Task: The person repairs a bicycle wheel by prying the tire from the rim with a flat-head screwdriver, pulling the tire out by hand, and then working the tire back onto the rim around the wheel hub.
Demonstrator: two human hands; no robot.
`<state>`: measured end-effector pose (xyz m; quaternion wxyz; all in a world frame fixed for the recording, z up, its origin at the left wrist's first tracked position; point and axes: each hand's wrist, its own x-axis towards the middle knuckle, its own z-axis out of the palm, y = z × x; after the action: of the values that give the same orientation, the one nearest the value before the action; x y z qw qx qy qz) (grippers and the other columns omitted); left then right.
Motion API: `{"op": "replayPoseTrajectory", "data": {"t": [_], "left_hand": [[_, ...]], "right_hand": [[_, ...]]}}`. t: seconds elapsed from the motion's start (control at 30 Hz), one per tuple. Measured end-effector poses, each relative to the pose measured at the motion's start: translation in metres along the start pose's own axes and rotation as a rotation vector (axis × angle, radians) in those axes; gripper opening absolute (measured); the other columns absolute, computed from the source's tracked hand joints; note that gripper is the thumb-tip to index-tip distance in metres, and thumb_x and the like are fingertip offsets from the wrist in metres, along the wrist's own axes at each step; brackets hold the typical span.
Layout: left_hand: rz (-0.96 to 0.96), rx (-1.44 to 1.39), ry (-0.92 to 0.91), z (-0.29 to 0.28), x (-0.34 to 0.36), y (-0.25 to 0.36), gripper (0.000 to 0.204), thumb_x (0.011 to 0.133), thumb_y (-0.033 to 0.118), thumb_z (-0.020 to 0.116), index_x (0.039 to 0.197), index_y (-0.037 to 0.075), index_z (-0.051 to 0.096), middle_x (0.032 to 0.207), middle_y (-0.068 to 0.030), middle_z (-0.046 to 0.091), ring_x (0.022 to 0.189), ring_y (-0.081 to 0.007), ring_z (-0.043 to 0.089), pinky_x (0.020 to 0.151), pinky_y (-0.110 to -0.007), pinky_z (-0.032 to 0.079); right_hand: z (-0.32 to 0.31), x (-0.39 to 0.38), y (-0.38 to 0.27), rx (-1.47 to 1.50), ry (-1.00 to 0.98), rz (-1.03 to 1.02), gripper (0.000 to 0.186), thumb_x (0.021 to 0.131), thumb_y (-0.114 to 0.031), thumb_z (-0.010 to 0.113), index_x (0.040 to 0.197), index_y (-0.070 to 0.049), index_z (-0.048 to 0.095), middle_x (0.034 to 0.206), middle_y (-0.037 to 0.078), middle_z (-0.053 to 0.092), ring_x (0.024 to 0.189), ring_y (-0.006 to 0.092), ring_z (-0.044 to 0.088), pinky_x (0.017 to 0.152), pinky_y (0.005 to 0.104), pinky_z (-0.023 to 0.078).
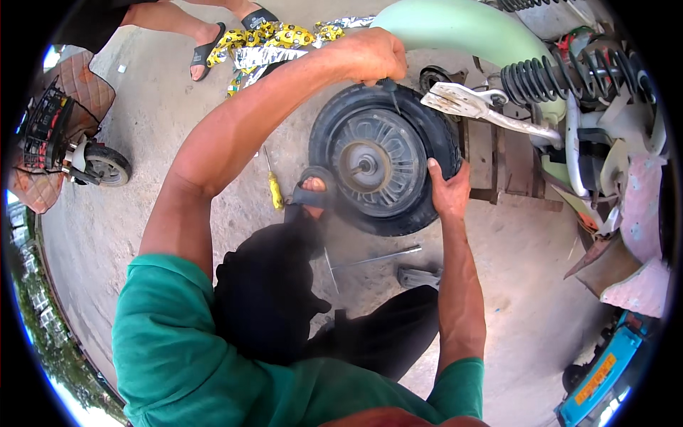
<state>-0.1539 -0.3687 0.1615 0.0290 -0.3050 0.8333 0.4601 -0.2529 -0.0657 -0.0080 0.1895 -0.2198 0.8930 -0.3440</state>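
The curled fingers of a worker's left hand (377, 57) conceal most of the handle of a slim tool (388, 84), its tip too small to make out against the wheel (377, 167). Fingers of the right hand (450, 191) disappear behind the tyre (398, 222). Below, dark trousers (395, 320) partly cover a grey sandal-like shape (420, 277). A bystander's legs (171, 27) run out at the top edge, where a pale green fender (462, 34) is also cropped. The curved rim cuts off a parked scooter (53, 124) at left and a blue object (601, 370) of unclear kind at lower right; distant trees (60, 356) lack detail.
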Motion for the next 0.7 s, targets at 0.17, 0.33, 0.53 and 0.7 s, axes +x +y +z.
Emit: {"op": "replayPoseTrajectory", "data": {"t": [0.17, 0.33, 0.53, 0.7], "left_hand": [[0.01, 0.058, 0.0, -0.001, -0.006, 0.013, 0.017, 0.082, 0.018, 0.072, 0.09, 0.003, 0.074, 0.073, -0.0032, 0.065, 0.057, -0.0118, 0.055, 0.049, -0.031, 0.043], [0.029, 0.153, -0.005, 0.001, -0.006, 0.016, 0.018, 0.082, 0.019, 0.071, 0.09, 0.004, 0.074, 0.07, -0.0041, 0.064, 0.057, -0.0142, 0.056, 0.056, -0.034, 0.048], [0.05, 0.148, 0.002, 0.001, -0.009, 0.01, 0.018, 0.082, 0.02, 0.072, 0.089, 0.005, 0.074, 0.069, -0.0031, 0.063, 0.056, -0.0133, 0.055, 0.054, -0.034, 0.046], [0.028, 0.235, -0.018, 0.002, 0.007, 0.001, 0.021, 0.081, 0.022, 0.073, 0.095, 0.007, 0.078, 0.07, -0.0096, 0.069, 0.054, -0.0186, 0.06, 0.05, -0.038, 0.046]], "right_hand": [[0.004, -0.003, -0.002, -0.027, 0.043, -0.047, 0.093, 0.088, -0.062, 0.077, 0.15, 0.001, 0.047, 0.141, 0.03, 0.061, 0.13, 0.0472, 0.06, 0.11, 0.0516, 0.047], [0.008, 0.0, 0.0, -0.009, 0.115, -0.205, 0.085, 0.096, -0.06, 0.069, 0.151, 0.001, 0.047, 0.141, 0.031, 0.06, 0.131, 0.0484, 0.059, 0.111, 0.0512, 0.046], [-0.027, 0.035, -0.042, -0.338, -0.218, -0.16, 0.091, 0.094, -0.067, 0.067, 0.151, 0.001, 0.048, 0.141, 0.035, 0.059, 0.131, 0.0506, 0.059, 0.11, 0.0541, 0.047], [0.008, 0.07, -0.061, -0.401, -0.069, -0.356, 0.099, 0.094, -0.076, 0.057, 0.157, -0.001, 0.042, 0.136, 0.035, 0.064, 0.121, 0.0538, 0.064, 0.104, 0.0583, 0.05]]}}
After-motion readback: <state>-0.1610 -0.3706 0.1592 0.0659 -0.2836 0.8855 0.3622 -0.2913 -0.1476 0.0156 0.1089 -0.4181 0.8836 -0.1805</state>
